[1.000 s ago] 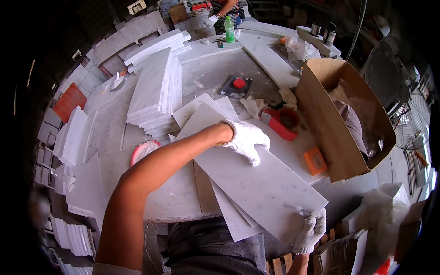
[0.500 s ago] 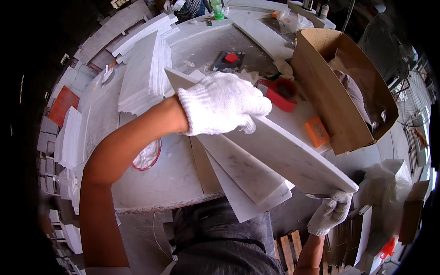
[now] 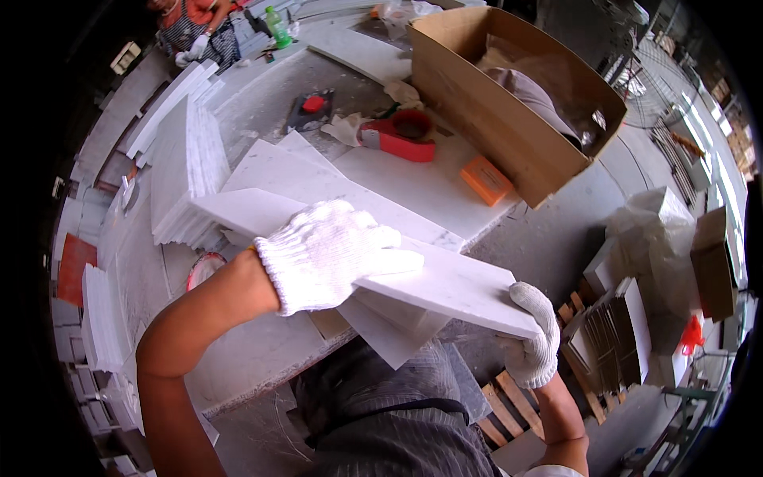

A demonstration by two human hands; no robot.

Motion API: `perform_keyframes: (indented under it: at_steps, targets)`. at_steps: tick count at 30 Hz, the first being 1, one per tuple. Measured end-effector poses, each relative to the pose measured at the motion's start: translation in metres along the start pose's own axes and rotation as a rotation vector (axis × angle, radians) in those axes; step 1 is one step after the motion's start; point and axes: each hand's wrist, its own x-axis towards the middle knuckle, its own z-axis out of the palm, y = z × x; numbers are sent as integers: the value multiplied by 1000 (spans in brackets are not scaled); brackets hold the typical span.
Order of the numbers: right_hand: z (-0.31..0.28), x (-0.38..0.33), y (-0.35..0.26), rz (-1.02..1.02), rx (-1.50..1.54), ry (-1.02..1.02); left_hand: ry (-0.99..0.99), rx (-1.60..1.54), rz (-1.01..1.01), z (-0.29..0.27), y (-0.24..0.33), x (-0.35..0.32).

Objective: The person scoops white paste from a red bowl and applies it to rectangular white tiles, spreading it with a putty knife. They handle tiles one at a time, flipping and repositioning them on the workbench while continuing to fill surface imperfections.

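Observation:
My left hand, in a white knit glove, is closed over the near part of a long white marble slab with faint grey veins. At the slab's right end, my gloved right hand wraps round the corner, thumb on top and fingers beneath. The slab is held up at a slight tilt, its broad face upward. Under it, another marble slab lies on the worktable, and a further slab juts past the table's near edge. A tub of white paste is partly hidden by my left forearm.
Stacked marble slabs stand at the left. Beyond my hands are a red tape dispenser, an orange box and a large open cardboard box. A co-worker is at the far left; wooden pallets lie on the floor.
The held slab has turned from steeply edge-up to nearly flat, showing its broad face. My right hand has risen with its end. The view has swung right.

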Motion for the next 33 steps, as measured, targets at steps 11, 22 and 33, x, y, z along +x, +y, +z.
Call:
perform_keyframes:
  at_steps: [11, 22, 33]
  targets:
    - [-26, -61, -37, 852, 365, 476, 42, 146, 44, 43, 35, -24]
    - [-33, -9, -38, 697, 250, -357, 177, 309, 37, 80, 50, -37]
    - [-28, -13, -57, 766, 208, -443, 198, 319, -9, 95, 55, -43]
